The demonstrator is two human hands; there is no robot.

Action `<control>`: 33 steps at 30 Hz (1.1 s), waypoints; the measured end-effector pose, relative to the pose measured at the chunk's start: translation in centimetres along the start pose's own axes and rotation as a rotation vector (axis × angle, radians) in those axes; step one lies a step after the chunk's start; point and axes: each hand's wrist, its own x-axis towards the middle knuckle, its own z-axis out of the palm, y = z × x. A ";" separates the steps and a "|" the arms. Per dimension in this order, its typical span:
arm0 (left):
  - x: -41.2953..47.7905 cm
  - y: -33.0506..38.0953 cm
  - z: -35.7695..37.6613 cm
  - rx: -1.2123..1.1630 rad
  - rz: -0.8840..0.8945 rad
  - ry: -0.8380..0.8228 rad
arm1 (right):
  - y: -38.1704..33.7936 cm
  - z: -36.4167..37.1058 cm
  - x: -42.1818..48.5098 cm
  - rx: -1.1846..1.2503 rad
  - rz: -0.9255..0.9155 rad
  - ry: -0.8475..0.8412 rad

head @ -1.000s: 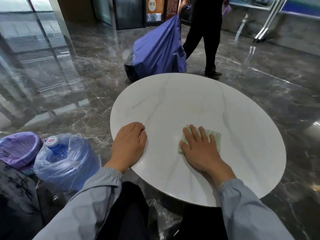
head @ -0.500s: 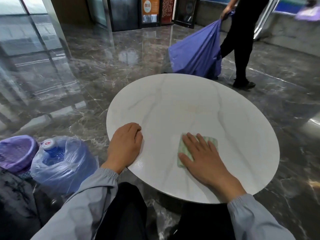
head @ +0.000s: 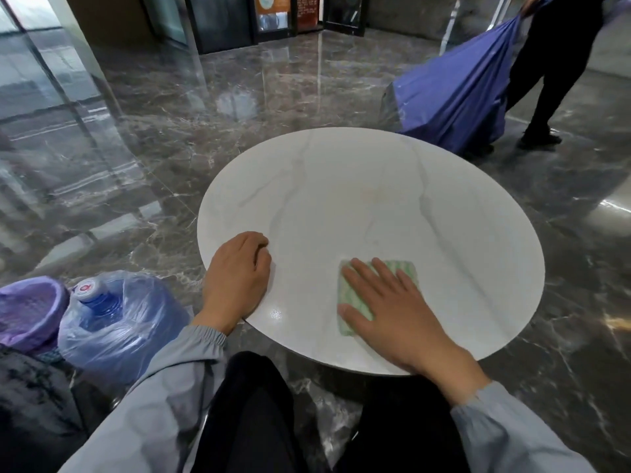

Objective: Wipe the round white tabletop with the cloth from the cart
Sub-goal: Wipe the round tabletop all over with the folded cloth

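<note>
A folded green cloth lies flat on the round white tabletop near its front edge, pinned under the spread fingers of the right hand. The left hand, fingers curled, rests palm-down on the rim.

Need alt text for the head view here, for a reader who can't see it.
A person's right hand presses a green cloth flat on a round white tabletop, while the left hand rests at its near edge. A bagged water jug sits on the floor to the left.
</note>
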 end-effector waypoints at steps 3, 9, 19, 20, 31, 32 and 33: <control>-0.1 0.2 0.1 0.019 -0.018 0.001 | 2.1 -0.5 1.3 -0.017 0.200 0.009; 0.0 0.1 0.0 0.011 -0.033 -0.008 | -7.9 1.5 1.1 0.011 -0.021 -0.008; -0.2 0.2 -0.2 0.028 -0.043 -0.047 | 2.4 0.0 -0.4 -0.017 0.172 0.015; -0.2 0.3 -0.2 0.035 -0.039 -0.047 | 2.9 -0.2 0.1 0.000 0.240 0.006; -0.3 0.3 -0.4 0.025 -0.030 -0.072 | -8.3 2.4 -2.3 0.020 -0.211 0.000; -0.3 0.2 -0.4 0.026 -0.029 -0.068 | -6.6 2.2 -2.6 0.031 -0.183 0.000; -0.3 0.2 -0.3 0.026 -0.030 -0.063 | -4.5 1.7 -2.9 0.042 -0.131 0.000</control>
